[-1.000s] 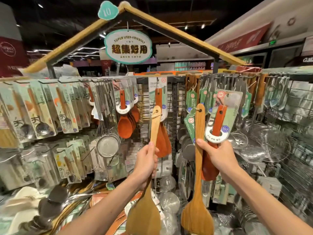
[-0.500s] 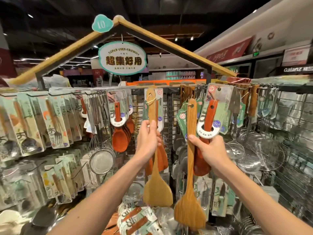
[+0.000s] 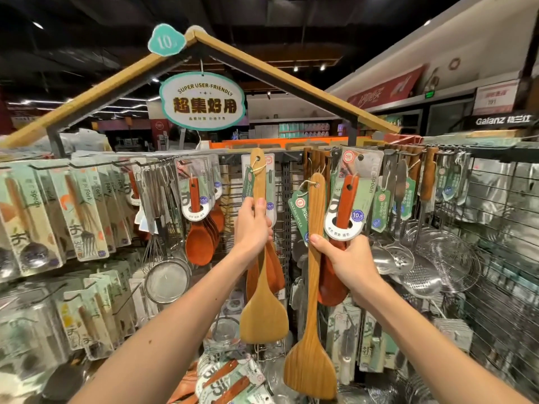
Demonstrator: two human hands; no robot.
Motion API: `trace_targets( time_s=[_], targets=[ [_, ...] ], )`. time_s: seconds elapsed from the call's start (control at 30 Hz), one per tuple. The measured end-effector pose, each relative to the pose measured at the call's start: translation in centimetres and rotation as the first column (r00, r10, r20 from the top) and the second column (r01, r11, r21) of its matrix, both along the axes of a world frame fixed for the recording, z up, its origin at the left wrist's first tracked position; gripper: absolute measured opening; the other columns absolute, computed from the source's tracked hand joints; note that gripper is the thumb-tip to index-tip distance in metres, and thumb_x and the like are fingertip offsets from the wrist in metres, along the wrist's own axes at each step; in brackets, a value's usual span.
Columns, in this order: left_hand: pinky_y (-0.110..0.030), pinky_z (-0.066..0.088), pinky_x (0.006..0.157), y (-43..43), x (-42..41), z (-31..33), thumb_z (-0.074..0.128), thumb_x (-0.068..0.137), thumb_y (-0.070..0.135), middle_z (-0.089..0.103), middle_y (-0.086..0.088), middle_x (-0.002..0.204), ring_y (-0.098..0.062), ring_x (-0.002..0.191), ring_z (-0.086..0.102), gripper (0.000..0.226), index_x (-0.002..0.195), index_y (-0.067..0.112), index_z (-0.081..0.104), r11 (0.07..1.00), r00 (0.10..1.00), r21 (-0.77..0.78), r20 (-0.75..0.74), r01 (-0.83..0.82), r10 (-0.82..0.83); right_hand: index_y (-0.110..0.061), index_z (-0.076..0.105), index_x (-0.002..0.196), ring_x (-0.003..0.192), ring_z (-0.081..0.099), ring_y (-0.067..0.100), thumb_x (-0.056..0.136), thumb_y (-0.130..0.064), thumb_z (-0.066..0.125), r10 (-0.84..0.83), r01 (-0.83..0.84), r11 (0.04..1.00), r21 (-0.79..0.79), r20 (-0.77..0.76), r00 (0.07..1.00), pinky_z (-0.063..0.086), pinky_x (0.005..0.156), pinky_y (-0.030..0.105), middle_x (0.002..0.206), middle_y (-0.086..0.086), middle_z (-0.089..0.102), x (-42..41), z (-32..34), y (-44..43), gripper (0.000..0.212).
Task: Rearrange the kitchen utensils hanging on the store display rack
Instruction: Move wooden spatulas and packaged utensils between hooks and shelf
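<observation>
Lifted left spatula (image 3: 264, 313) toward 12 o'clock, now at top of display rack (image 3: 287, 182), clenched by fingers of left hand (image 3: 252, 225). Gripping second spatula (image 3: 310, 360) plus spoon pack (image 3: 347, 199) in right hand (image 3: 350, 260). Hooking likely next.

A pale spatula (image 3: 264, 310) is being held upright at the display rack (image 3: 287, 188); a longer spatula (image 3: 310, 360) and carded red spoon (image 3: 347, 196) are being gripped together beside it.
</observation>
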State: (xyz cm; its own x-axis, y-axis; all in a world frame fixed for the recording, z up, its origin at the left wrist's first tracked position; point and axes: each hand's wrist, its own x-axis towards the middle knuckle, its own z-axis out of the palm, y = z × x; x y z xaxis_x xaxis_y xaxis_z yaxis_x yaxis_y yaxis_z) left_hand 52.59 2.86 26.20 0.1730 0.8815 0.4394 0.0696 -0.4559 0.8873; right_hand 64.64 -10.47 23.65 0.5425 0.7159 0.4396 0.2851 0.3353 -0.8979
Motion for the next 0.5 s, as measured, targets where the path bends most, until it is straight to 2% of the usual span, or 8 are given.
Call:
trace_targets(
  time_s=[0.13,0.27,0.4,0.5],
  targets=[
    [-0.035,0.05,0.063,0.6,0.5,0.0,0.033,0.108,0.038,0.059,-0.002,0.072,-0.014,0.059,0.054,0.03,0.098,0.017,0.052,0.999,0.999,0.037,-0.029,-0.039,0.041,-0.025,0.069,0.084,0.074,0.07,0.0,0.087,-0.016,0.075,0.012,-0.012,1.0,0.0,-0.025,1.0,0.053,0.074,0.027,0.077,-0.017,0.075,0.5,-0.4,-0.2,0.01],
    [-0.032,0.048,0.058,1.8,1.0,0.6,0.036,0.108,0.034,0.057,0.0,0.065,-0.013,0.052,0.051,0.03,0.102,0.011,0.054,0.995,0.999,-0.096,0.036,0.008,-0.004,-0.023,0.069,0.084,0.071,0.07,0.0,0.087,-0.017,0.075,0.015,-0.015,1.0,-0.003,-0.025,1.0,0.053,0.071,0.025,0.075,-0.016,0.075,0.7,-0.5,-0.3,0.009],
    [-0.038,0.057,0.069,3.0,1.3,0.8,0.037,0.108,0.032,0.061,-0.006,0.07,-0.018,0.06,0.059,0.029,0.1,0.009,0.053,0.988,1.0,-0.155,0.029,0.013,-0.009,-0.021,0.069,0.08,0.069,0.068,0.0,0.086,-0.016,0.075,-0.015,0.015,1.0,-0.012,-0.004,1.0,0.055,0.071,0.027,0.073,-0.012,0.074,1.1,-0.5,-0.4,0.01],
    [-0.042,0.058,0.079,4.6,1.6,0.9,0.038,0.107,0.036,0.067,-0.005,0.077,-0.019,0.068,0.064,0.031,0.096,0.013,0.055,0.988,0.998,-0.143,-0.033,-0.05,0.046,-0.019,0.068,0.08,0.061,0.067,-0.003,0.087,-0.011,0.073,-0.011,0.011,1.0,0.006,-0.025,1.0,0.05,0.058,0.014,0.065,-0.016,0.072,1.5,-0.7,-0.8,0.012]
  ],
)
